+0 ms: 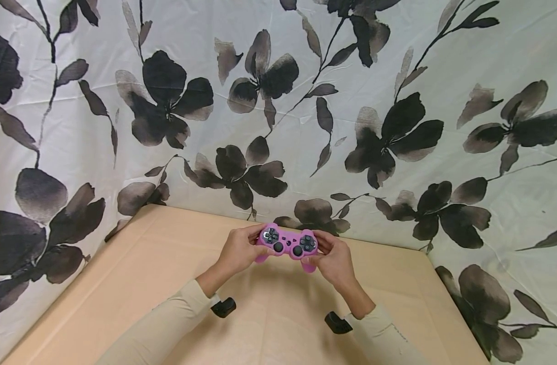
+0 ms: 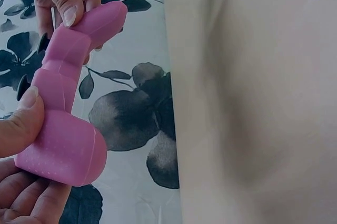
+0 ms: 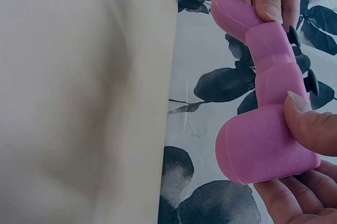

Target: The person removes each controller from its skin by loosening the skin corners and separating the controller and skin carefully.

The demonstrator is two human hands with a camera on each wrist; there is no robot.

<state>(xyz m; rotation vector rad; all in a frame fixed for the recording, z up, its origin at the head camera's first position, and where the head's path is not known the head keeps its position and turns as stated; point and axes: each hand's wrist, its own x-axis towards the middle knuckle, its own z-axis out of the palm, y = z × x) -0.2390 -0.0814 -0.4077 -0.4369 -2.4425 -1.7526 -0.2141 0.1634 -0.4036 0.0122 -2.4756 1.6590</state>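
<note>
pink dual-stick gamepad: between the two hands, long axis running from one to the other
left hand: grips its left end
right hand: grips its right end, equally near
tan tabletop: below, not touching it

Pink game controller, dark thumbsticks, held aloft at both ends.
</note>
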